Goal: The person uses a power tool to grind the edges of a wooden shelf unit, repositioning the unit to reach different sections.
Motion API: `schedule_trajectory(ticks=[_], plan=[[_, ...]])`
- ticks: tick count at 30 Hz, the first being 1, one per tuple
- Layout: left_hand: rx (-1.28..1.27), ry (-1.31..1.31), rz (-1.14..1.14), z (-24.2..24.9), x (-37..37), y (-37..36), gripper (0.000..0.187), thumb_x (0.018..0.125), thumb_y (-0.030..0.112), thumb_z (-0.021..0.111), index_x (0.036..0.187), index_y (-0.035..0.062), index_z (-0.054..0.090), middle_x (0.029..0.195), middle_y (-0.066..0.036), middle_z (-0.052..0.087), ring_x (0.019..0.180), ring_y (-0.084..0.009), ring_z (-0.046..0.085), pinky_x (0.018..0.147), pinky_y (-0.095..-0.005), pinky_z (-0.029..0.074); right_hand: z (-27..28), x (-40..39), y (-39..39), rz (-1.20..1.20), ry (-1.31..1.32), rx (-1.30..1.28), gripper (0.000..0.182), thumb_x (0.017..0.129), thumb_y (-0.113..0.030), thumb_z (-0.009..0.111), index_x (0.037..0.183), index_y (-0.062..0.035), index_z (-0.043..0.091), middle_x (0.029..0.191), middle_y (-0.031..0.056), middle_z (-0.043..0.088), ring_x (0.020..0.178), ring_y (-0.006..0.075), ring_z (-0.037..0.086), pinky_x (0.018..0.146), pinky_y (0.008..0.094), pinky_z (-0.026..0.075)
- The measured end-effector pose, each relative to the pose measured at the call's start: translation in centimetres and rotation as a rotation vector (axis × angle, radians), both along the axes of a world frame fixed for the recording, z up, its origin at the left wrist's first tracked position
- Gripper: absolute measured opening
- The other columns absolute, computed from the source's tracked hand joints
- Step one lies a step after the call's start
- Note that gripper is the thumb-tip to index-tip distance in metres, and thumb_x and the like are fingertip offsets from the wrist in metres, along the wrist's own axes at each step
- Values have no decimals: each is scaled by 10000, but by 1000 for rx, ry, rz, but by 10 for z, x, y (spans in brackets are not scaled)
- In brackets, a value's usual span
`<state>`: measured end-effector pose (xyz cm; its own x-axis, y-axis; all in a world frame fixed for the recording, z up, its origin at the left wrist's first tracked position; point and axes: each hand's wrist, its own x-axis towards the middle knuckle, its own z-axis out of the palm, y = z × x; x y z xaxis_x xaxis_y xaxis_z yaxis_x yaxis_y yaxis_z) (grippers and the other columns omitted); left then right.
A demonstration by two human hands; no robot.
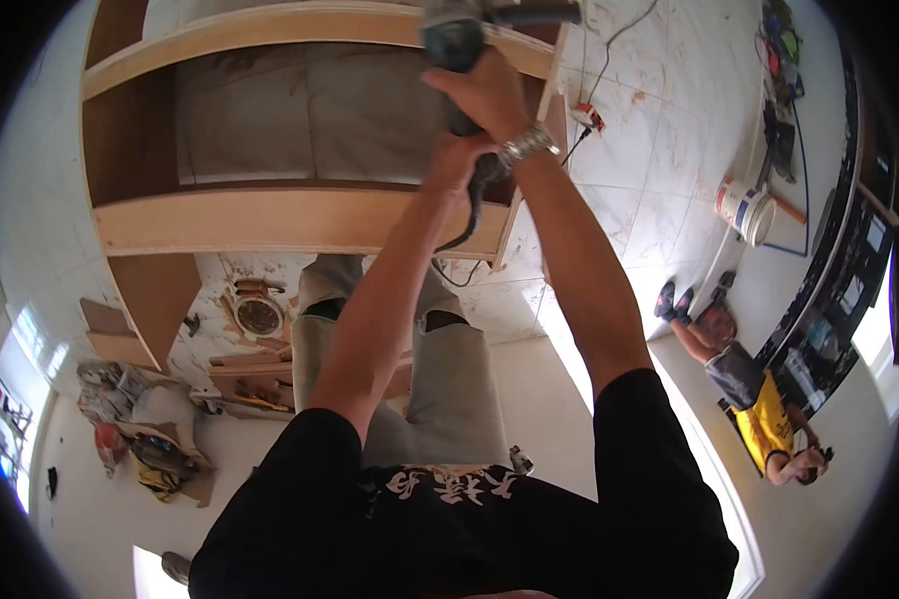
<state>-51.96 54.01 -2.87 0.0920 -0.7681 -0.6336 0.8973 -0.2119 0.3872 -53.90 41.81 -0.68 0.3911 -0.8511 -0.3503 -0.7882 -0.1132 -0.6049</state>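
Observation:
Both my hands are on a dark power tool (453,42) with a side handle, held over the right end of a wooden frame (270,220). My right hand (489,95), with a metal watch at the wrist, is wrapped round the tool's body. Behind it, my left hand (456,160) closes round the rear end, where a black cord (472,215) hangs down. The tool's head is blurred, and its working end cannot be made out.
A power strip (587,119) and cable lie on the tiled floor at the right, with a white bucket (746,211) beyond. A person in yellow (764,424) sits at the far right. Wood pieces (260,384), a round object (259,314) and bags (155,429) lie at the left.

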Motion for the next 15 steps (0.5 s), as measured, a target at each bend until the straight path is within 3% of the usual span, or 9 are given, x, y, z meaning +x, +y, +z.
schedule_trajectory(ticks=[2,5,8,11,15], plan=[[13,40,-27,5,17,5,306,770,77,785,1061,29,703,896,-58,720,736,-155,694,664,-308,559,4,22,1,-30,6,151,804,651,-478,853,1105,144,622,1031,350,711,1024,463,721,891,466,593],[55,-29,-62,6,16,4,302,799,142,774,1063,25,689,874,-45,705,701,-132,671,616,-308,536,-1,15,-2,-30,0,167,843,636,-478,858,1127,159,604,1048,359,703,1034,477,714,898,468,591],[0,-59,-133,-3,-16,-4,291,800,127,777,1060,28,694,886,-53,712,707,-135,672,623,-314,535,11,-23,-9,-106,75,155,830,639,-476,863,1125,151,618,1045,342,711,1026,451,722,889,474,588],[-1,2,-213,5,-51,-18,288,759,68,791,1031,31,706,899,-52,717,729,-144,676,659,-317,544,-4,-75,-16,-163,44,-41,679,667,-507,875,964,84,719,877,251,748,837,359,760,788,430,595],[-45,23,-307,17,-83,-36,321,719,30,795,1028,28,706,895,-49,712,740,-154,675,662,-323,540,16,-121,-26,-263,155,3,642,683,-507,872,966,54,740,872,217,759,814,314,764,745,413,594]])
